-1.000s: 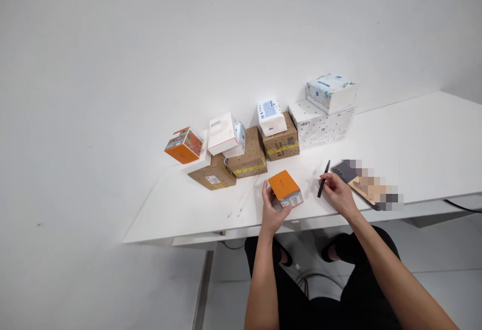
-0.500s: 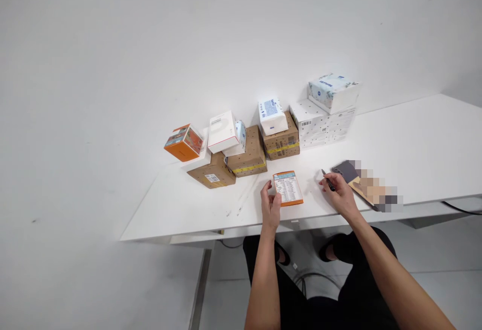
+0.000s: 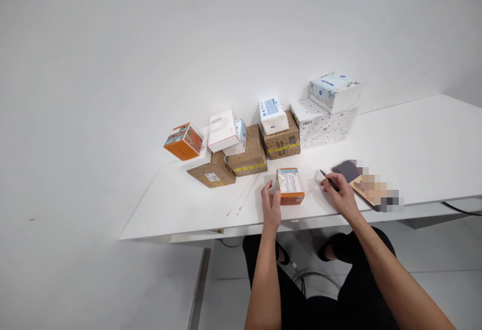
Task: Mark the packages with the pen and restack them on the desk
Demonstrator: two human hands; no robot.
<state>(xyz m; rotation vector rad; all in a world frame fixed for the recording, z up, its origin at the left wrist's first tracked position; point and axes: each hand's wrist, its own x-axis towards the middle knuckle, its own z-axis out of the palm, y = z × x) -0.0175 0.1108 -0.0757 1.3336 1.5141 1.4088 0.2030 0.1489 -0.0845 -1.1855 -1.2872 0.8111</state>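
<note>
White table [image 3: 414, 134], pale wall [image 3: 241, 33]. Near orange box [image 3: 290, 183] now label-up (earlier plain-side-up); left hand [image 3: 270, 209] loosely spread beside it, right hand [image 3: 342, 197] pinching pen [image 3: 332, 184].

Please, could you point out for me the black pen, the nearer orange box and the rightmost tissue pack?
Black pen [image 3: 332, 183]: head view, on its barrel.
Nearer orange box [image 3: 290, 183]: head view, on its white printed panel.
Rightmost tissue pack [image 3: 336, 87]: head view, on its printed top face.

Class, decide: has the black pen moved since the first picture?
Yes: in the right hand, the black pen has turned, its far end swinging left, away from the stationary phone.
</note>
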